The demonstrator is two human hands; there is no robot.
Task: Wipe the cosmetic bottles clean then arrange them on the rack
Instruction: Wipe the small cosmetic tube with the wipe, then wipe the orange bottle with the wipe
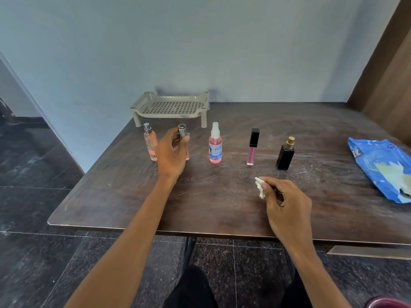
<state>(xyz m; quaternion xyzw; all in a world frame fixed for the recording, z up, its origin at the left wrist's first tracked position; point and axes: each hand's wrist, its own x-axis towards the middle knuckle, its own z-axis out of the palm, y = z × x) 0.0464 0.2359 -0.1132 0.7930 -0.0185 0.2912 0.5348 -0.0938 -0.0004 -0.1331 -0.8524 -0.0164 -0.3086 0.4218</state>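
Near the far wall, the rack (170, 116) holds nothing yet. Left hand (171, 155) curls round one bottle (182, 131); right hand (288, 204) pinches a wipe (259, 188).

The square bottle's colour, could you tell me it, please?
Square bottle: black, with gold cap; head view.

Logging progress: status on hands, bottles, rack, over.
Left grip holds peach bottle. Right grip pinches wipe. Rack holds no bottles yet. Nothing blocks the rack.
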